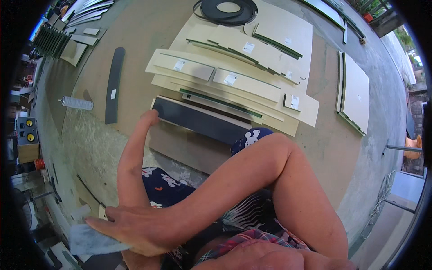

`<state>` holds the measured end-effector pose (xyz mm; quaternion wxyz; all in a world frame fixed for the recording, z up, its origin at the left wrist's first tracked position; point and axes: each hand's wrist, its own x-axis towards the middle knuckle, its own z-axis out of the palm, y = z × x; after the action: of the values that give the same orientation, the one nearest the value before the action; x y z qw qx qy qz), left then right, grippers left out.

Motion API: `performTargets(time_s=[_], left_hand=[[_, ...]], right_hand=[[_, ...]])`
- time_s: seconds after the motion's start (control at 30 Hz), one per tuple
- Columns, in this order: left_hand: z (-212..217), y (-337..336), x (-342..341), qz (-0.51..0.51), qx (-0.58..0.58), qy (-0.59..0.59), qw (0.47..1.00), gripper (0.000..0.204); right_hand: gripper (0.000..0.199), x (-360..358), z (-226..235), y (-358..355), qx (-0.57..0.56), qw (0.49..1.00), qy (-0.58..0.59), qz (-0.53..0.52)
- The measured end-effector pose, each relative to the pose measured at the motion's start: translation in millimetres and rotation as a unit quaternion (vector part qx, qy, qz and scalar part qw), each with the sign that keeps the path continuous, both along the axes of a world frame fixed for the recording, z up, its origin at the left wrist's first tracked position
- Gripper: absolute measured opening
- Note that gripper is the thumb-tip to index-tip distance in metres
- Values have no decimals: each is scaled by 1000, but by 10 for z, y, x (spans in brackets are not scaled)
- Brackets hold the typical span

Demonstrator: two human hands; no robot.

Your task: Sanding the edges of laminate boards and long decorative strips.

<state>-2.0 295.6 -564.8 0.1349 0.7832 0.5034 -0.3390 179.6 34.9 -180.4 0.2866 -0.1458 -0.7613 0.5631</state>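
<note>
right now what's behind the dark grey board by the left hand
Behind the dark grey board, whose end the left hand touches, are a green-edged strip and several cream panels. The board covers whatever lies beneath it; navy rabbit-print fabric hides its right end.

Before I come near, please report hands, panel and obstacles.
Left hand at left end of dark panel. Right hand holds pale cloth-like sheet. Pale boards beyond.

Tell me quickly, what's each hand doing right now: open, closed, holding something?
Left hand: closed on the left end of the dark grey board.
Right hand: holding a pale, cloth-like sheet.
</note>
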Motion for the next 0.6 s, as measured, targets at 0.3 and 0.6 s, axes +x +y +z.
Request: performTargets(time_s=[0.3,0.6], left_hand=[[199,-99,133,24,22,-17,999,29],[233,-112,211,13,0,-18,1000,28]], right_hand=[[68,-96,-141,12,-31,992,115,-45],[61,-104,-174,-71,-153,977,147,17]])
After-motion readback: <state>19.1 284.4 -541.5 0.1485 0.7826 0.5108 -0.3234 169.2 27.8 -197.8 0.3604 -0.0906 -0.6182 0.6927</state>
